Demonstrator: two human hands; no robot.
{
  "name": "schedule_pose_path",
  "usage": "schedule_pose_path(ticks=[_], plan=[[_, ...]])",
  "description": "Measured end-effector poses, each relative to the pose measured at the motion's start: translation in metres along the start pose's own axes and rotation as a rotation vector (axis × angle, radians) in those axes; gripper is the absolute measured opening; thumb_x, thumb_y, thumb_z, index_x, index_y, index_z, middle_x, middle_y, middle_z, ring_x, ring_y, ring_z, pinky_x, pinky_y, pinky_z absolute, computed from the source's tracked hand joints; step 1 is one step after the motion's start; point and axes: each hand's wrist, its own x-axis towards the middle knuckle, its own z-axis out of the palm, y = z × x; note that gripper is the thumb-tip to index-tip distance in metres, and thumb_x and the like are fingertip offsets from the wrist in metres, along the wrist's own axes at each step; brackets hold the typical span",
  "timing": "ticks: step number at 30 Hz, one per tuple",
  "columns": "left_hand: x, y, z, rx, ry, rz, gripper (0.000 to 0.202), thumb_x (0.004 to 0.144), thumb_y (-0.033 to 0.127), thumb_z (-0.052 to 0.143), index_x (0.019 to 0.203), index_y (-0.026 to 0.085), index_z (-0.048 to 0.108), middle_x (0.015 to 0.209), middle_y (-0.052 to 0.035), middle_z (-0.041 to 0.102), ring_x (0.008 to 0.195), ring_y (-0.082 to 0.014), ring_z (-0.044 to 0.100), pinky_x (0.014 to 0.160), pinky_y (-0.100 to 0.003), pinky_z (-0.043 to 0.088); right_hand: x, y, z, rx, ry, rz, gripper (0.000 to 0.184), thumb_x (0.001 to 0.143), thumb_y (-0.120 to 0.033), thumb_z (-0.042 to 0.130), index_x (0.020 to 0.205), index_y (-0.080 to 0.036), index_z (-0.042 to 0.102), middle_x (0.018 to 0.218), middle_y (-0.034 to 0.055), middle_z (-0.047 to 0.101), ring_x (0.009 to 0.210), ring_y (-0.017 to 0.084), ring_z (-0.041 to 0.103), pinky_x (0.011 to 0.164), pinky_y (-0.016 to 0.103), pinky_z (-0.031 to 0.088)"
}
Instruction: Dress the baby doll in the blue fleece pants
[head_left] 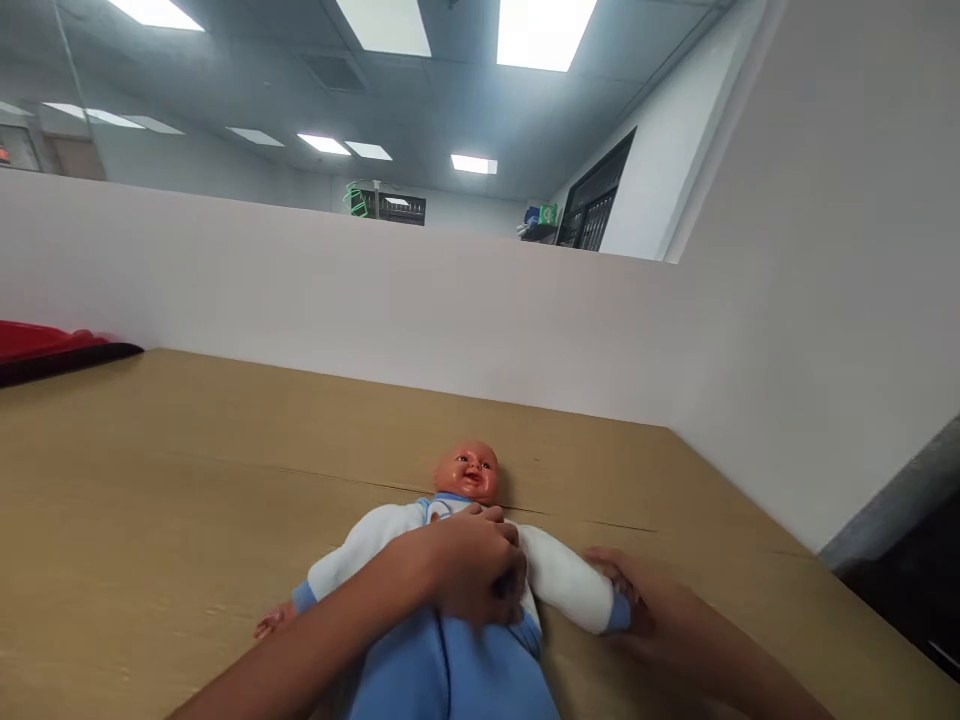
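Okay so the left hand (476,570) is bunched up into a fist on the chest of a baby doll (465,670), fingers clenched into the white top right under the chin. Forearm comes in from the lower left and crosses over the doll's belly, wrist bent a bit so the knuckles face up. The right hand (637,600) sits low on the tabletop just beside it, fingers curled over the blue cuff (619,612) at the end of the doll's outstretched sleeve (562,580), grasping it around the wrist as far as I can see.

The doll is flat on its back on the wooden table (150,480), near the person's edge, head (468,470) pointing away, both arms spread out.

My guess on handling: light, floppy stuffed body with a hard plastic head and hands, and the clothing is loose enough to slide over the stuffing. Grabbing fabric alone probably just stretches it, so the torso or the limb itself is the better hold.

Behind the table runs a plain white partition (300,290). Off at the far left is something red and black (45,350), can't tell what.
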Motion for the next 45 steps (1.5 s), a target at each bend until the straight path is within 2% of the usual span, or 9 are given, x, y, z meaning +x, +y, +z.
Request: schedule_pose_path(ticks=[3,8,15,19,25,29,34,38,45], plan=[[0.007,0.000,0.005,0.038,-0.029,-0.011,0.014,0.087,0.034,0.078,0.094,0.022,0.073,0.100,-0.0062,0.073,0.103,-0.0308,0.065,0.092,-0.041,0.051,-0.001,-0.014,-0.006,0.033,0.006,-0.016,0.045,0.084,-0.031,0.073,0.128,-0.029,0.066,0.118,0.0048,0.074,0.105,0.029,0.070,0.090,0.038,0.057],[0.013,0.001,0.009,0.090,0.082,0.121,0.010,0.107,0.029,0.053,0.112,0.024,0.059,0.095,-0.0026,0.071,0.087,-0.0238,0.068,0.077,-0.034,0.047,-0.004,-0.026,-0.006,0.048,0.324,-0.038,0.055,0.080,-0.040,0.083,0.129,-0.027,0.060,0.120,0.0062,0.070,0.113,0.029,0.066,0.099,0.040,0.053],[0.020,-0.001,0.027,0.272,0.437,0.414,0.017,0.112,0.029,0.045,0.115,0.026,0.061,0.097,-0.0018,0.068,0.079,-0.0181,0.058,0.073,-0.036,0.040,0.015,-0.037,0.073,0.376,0.453,-0.095,0.036,0.078,-0.020,0.071,0.112,-0.023,0.059,0.099,0.0023,0.068,0.083,0.020,0.067,0.075,0.030,0.056],[0.018,0.001,0.028,0.223,0.535,0.462,0.022,0.112,0.027,0.040,0.117,0.025,0.062,0.101,-0.0032,0.069,0.079,-0.0183,0.055,0.073,-0.038,0.036,0.023,-0.046,0.090,0.307,0.470,-0.148,0.033,0.073,-0.014,0.060,0.105,-0.022,0.064,0.097,0.0035,0.066,0.086,0.021,0.066,0.074,0.030,0.056],[0.019,0.005,0.015,-0.475,0.529,0.190,0.023,0.108,0.039,0.053,0.101,0.020,0.065,0.096,-0.0033,0.067,0.090,-0.0203,0.058,0.083,-0.034,0.041,0.008,-0.055,0.084,0.353,0.382,-0.202,0.048,0.080,-0.020,0.060,0.126,-0.029,0.069,0.128,0.0077,0.064,0.121,0.027,0.061,0.106,0.040,0.051],[0.023,-0.002,0.013,-0.854,0.381,0.030,0.023,0.103,0.041,0.061,0.097,0.019,0.063,0.090,-0.0020,0.064,0.085,-0.0198,0.058,0.077,-0.030,0.045,0.005,-0.059,0.092,0.445,0.288,-0.126,0.032,0.094,-0.043,0.067,0.123,-0.031,0.074,0.144,0.0089,0.057,0.137,0.030,0.049,0.119,0.044,0.039],[0.023,-0.008,0.019,-0.554,0.459,-0.032,0.018,0.102,0.039,0.060,0.105,0.022,0.065,0.111,-0.0056,0.063,0.106,-0.0254,0.054,0.095,-0.037,0.043,0.024,-0.057,0.102,0.749,0.411,-0.110,0.043,0.097,-0.060,0.060,0.084,-0.023,0.078,0.094,0.0062,0.063,0.092,0.023,0.064,0.089,0.035,0.054],[0.017,-0.010,0.021,-0.306,0.363,-0.166,0.014,0.102,0.030,0.058,0.111,0.020,0.059,0.119,-0.0095,0.062,0.111,-0.0286,0.055,0.096,-0.041,0.044,0.033,-0.038,0.107,0.835,0.608,0.026,0.045,0.083,-0.067,0.075,0.099,-0.024,0.077,0.103,0.0058,0.070,0.098,0.023,0.064,0.092,0.033,0.052],[0.023,-0.013,0.033,-0.164,0.321,-0.248,0.002,0.097,0.020,0.047,0.097,0.022,0.047,0.098,-0.0069,0.065,0.089,-0.0258,0.060,0.077,-0.036,0.043,0.044,-0.016,0.106,0.907,0.541,0.129,0.053,0.084,-0.074,0.068,0.098,-0.022,0.072,0.097,0.0068,0.074,0.095,0.024,0.068,0.085,0.034,0.056]])
